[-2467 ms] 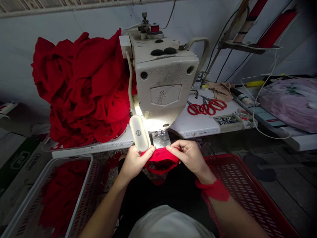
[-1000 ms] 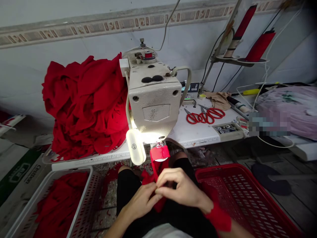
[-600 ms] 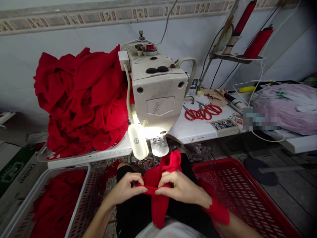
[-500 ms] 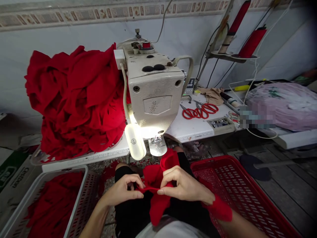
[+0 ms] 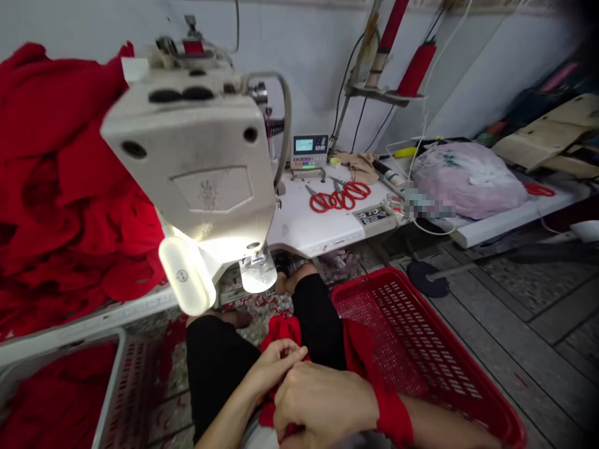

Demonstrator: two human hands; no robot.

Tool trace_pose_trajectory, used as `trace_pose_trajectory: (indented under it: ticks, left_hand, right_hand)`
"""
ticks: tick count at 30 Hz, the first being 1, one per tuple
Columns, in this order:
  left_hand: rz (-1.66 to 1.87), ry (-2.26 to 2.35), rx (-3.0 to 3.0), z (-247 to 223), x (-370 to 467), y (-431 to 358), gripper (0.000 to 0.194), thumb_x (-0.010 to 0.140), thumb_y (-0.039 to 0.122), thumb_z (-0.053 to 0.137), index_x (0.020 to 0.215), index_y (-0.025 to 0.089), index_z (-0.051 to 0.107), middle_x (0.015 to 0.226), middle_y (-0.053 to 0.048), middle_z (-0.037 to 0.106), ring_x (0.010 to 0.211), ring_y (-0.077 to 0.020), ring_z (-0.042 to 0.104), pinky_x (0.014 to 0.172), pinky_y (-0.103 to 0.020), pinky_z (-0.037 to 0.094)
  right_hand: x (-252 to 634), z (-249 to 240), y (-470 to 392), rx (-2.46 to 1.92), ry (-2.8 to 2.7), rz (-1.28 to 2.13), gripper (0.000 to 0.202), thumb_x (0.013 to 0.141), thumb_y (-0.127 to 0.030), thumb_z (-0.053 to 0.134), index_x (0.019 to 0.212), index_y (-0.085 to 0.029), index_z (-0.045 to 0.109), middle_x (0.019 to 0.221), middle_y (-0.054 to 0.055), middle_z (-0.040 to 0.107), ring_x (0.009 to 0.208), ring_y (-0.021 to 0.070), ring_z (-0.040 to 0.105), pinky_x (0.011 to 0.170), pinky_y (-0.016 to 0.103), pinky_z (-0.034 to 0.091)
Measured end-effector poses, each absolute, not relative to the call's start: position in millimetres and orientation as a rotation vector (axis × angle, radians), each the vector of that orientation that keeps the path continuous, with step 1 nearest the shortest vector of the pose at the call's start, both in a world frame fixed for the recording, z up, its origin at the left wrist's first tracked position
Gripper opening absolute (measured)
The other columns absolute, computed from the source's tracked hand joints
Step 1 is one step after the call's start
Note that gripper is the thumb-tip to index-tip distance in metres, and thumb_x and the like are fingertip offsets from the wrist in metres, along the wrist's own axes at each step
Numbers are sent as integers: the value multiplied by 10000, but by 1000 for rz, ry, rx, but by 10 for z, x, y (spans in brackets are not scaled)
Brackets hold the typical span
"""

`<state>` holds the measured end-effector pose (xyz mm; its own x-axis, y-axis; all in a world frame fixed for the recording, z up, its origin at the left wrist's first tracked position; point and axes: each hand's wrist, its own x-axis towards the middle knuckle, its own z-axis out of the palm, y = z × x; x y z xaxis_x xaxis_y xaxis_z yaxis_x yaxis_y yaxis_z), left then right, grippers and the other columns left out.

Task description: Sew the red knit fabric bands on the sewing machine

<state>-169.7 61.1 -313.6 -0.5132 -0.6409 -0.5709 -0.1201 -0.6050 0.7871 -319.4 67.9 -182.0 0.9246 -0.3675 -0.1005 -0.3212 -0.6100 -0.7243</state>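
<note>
Down in the lap, below the sewing machine, both hands meet on a small red fabric piece. Left hand pinches its edge with curled fingers; right hand is closed around the cloth, a red band at its wrist. Right of the sewing machine, red scissors lie on the surface; a red basket sits below it.

Sewing machine on table ahead, basket rt, fabric pile lft.
</note>
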Motion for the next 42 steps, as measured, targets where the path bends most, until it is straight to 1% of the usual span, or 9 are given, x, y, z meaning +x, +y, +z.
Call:
trace_pose_trajectory:
  ticks: [3,7,13,17,23,30,33,38,42]
  left_hand:
    - [-2076,-1232,1438,-3153,-1624,667,602,645,656,861,849,153,599,648,46,539,567,-93,491,515,-204,344]
    - [-2227,-1059,1572,-3187,-1426,716,612,740,729,739,913,158,603,664,34,565,523,-96,523,433,-184,315]
    - [-2290,-1018,1546,-3309,-1446,777,559,680,592,846,949,133,676,560,69,520,413,-47,340,390,-190,183]
    - [-2305,-1009,1493,-3292,-1540,700,497,636,508,884,875,114,698,637,21,589,498,-61,451,429,-174,254]
    - [-2115,-910,1636,-3285,-1464,624,517,749,631,786,881,179,572,592,80,508,453,-67,442,414,-172,257]
    - [-2206,-742,1584,-3277,-1303,690,544,629,525,911,915,132,666,705,4,658,561,-99,585,506,-189,405]
    - [-2242,-680,1534,-3207,-1326,685,530,676,563,869,920,128,689,762,-25,688,609,-119,624,545,-211,458]
    - [-2223,-687,1502,-3077,-1371,539,468,642,411,914,944,126,698,619,39,601,467,-66,492,479,-190,359]
    - [-2079,-865,1511,-2956,-1310,360,414,740,402,839,1022,137,694,629,47,577,466,-59,430,472,-186,291]
  right_hand:
    - [-3100,-1952,887,-2258,565,-29,190,921,-286,665,855,-162,792,777,32,773,644,165,626,599,289,361]
    - [-2981,-2090,1077,-2219,661,-32,205,922,-265,626,804,-156,754,778,44,760,653,171,629,592,302,338]
    - [-2871,-2090,1076,-2204,675,1,237,934,-254,585,789,-146,739,780,55,756,671,178,643,607,306,346]
    - [-2829,-2101,1058,-2266,644,-5,238,945,-257,565,839,-130,736,809,80,760,665,193,647,592,327,350]
    - [-2721,-2124,1025,-2345,565,-58,200,969,-232,554,899,-132,713,853,71,747,747,205,676,620,316,409]
    - [-2542,-2264,1044,-2364,469,-111,185,975,-208,543,921,-136,704,893,83,752,798,217,672,693,321,465]
    - [-2507,-2320,1047,-2379,478,-111,180,970,-214,553,927,-133,708,904,81,754,809,227,684,715,333,478]
    - [-2479,-2351,1020,-2416,455,-112,154,942,-204,577,915,-132,710,893,83,748,800,225,672,706,335,477]
    - [-2526,-2343,1006,-2424,514,-92,158,943,-195,569,946,-126,712,887,87,732,810,222,665,717,322,491]
